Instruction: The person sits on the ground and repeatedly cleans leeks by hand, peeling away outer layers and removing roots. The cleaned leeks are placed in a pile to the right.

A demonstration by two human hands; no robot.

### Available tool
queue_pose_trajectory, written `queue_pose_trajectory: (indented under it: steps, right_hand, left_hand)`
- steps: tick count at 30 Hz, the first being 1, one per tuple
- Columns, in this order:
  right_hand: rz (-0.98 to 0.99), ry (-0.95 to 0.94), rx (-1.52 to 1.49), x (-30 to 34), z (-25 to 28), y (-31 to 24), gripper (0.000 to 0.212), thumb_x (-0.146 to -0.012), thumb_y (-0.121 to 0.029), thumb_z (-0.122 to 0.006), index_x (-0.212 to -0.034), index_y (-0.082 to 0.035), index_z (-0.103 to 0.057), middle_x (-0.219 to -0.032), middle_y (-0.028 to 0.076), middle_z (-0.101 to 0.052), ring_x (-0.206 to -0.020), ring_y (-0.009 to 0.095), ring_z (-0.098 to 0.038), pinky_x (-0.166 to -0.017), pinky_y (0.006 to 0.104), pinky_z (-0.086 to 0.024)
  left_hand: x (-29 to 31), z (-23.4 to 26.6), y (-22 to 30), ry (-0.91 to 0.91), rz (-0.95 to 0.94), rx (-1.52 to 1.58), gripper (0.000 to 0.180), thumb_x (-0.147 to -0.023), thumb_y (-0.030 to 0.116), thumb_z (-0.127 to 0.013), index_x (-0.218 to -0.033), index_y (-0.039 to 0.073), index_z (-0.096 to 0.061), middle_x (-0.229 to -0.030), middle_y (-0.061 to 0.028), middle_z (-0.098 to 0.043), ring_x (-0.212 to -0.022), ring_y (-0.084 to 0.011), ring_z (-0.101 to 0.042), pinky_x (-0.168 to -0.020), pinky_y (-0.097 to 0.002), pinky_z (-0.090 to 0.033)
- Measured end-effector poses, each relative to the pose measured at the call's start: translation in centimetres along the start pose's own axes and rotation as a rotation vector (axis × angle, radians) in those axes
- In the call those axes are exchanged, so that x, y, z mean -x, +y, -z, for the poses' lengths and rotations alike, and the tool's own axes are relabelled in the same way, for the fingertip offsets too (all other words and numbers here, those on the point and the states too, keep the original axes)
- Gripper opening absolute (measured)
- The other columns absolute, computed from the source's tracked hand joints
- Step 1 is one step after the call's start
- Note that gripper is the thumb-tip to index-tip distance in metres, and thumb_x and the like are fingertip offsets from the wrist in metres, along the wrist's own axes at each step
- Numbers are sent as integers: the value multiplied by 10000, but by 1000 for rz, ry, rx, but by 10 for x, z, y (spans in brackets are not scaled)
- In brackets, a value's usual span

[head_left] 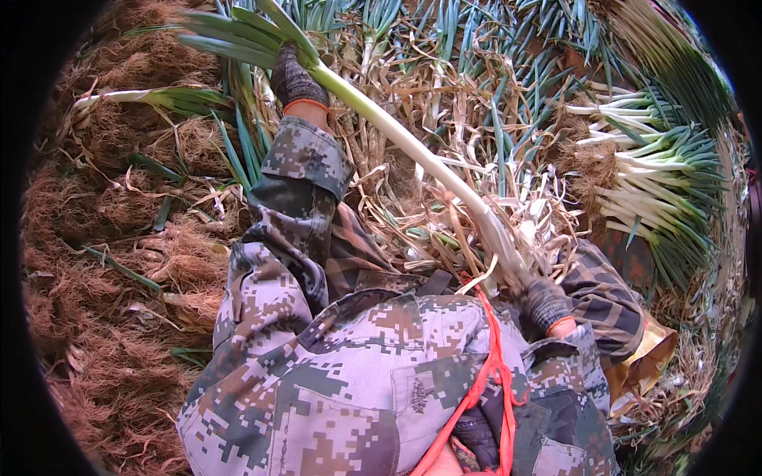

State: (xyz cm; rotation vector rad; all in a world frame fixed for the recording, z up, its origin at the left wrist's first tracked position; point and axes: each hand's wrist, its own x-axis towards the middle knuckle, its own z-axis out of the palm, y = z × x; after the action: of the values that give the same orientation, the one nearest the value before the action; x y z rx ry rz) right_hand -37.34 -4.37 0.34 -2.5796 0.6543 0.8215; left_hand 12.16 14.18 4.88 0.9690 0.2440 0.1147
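A long green onion (405,155) slants across in front of me, its green leaves at the upper left and its pale base at the lower right. My left hand (298,79), in a dark knit glove with an orange cuff, is closed around the stalk where the leaves fan out. At the base end, my right hand (546,301), gloved the same way, is closed on the onion beside loose dry outer skins (548,230). The right fingers are partly hidden by the hand and the skins.
Unpeeled green onions with brown roots (127,238) are heaped on the left. Clean white-stemmed green onions (651,174) lie in a pile on the right. Dry husks (397,206) litter the middle, and a red strap (496,365) hangs over my camouflage clothing.
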Motion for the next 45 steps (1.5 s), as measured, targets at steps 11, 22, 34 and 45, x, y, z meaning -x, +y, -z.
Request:
queue_pose_trajectory:
  steps: [11, 22, 34, 45]
  right_hand:
    - [318, 277, -434, -79, 65, -101, 427, -827, -242, -737, -1202, -72, -623, -951, 191, -684, -884, 338, -683, -753, 392, -529]
    - [351, 113, -474, -92, 87, -123, 527, -837, -470, -705, -1216, -118, -605, -976, 171, -687, -931, 333, -666, -829, 435, -508]
    - [406, 264, -1144, -151, 72, -141, 300, -965, -318, -583, -1047, -51, -693, -767, 107, -673, -685, 166, -626, -675, 315, -506]
    - [473, 249, -1675, -142, 87, -151, 235, -973, -255, -598, -1032, -35, -658, -857, 89, -681, -746, 169, -622, -717, 314, -507]
  left_hand:
    - [20, 1, 2, -299, 27, 116, 510, -864, 461, -694, -1079, 26, -539, -864, -146, -647, -668, -291, -666, -550, -396, -616]
    - [75, -4, -20, -225, 458, 201, 256, -877, 201, -709, -883, 77, -485, -703, -17, -472, -508, -154, -429, -433, -323, -350]
    - [100, -4, -13, -588, 361, 310, 324, -905, 241, -648, -1093, -4, -549, -816, -127, -623, -669, -266, -610, -623, -412, -569]
    - [104, -12, 5, -632, 212, 199, 424, -904, 283, -632, -1149, -46, -525, -779, -125, -618, -647, -246, -616, -605, -394, -576]
